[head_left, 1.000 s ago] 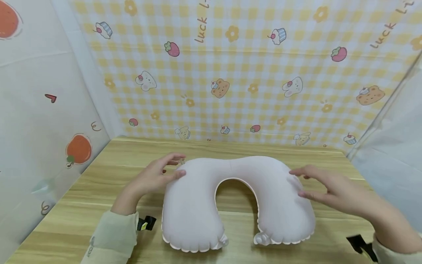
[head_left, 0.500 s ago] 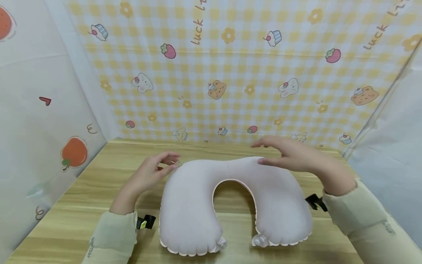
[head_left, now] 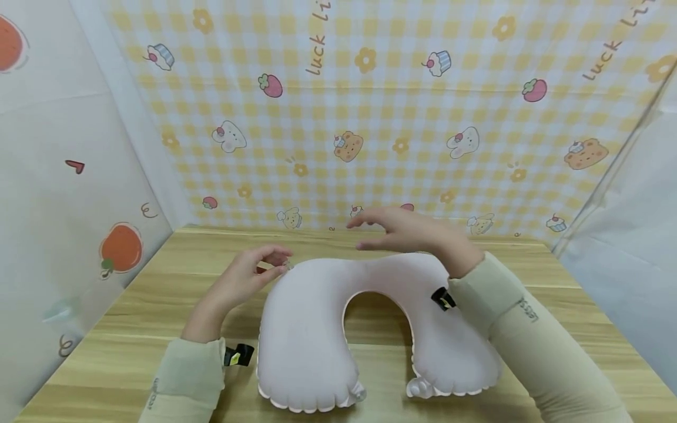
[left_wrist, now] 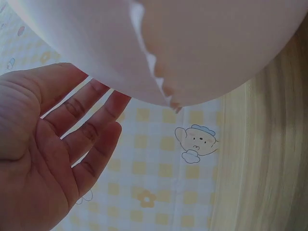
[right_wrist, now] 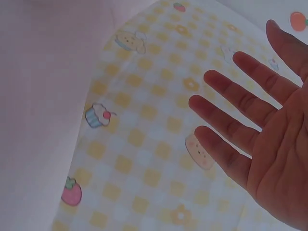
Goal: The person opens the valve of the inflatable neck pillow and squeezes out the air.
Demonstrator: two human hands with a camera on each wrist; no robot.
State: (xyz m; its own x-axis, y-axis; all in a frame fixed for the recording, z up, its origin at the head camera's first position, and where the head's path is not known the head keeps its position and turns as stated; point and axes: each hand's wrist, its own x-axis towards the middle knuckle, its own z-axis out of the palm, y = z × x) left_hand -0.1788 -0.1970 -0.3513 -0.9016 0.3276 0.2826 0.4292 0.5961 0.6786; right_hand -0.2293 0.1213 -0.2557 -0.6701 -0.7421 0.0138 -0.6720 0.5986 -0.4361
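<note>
A pale pink U-shaped inflatable neck pillow (head_left: 304, 329) lies puffed up on the table, its two rounded ends toward me. At its far left corner a small clear air valve (head_left: 288, 265) sticks out. My left hand (head_left: 248, 273) is at that corner, thumb and forefinger pinching the valve. In the left wrist view the pillow hides those fingertips, while the other fingers (left_wrist: 96, 159) curve loosely beside it. My right hand (head_left: 399, 229) hovers over the pillow's far edge, fingers spread and holding nothing. Its bare palm (right_wrist: 281, 159) shows in the right wrist view.
The wood-grain table (head_left: 153, 329) ends at a yellow checked cloth backdrop (head_left: 317, 117) just behind the pillow. White sheets hang at both sides. A black wrist strap (head_left: 443, 298) on the right sleeve passes over the pillow's right arm.
My right hand has left the pillow's right side and moved up and left across its far edge. My left thumb has slid off the pillow's surface to the valve.
</note>
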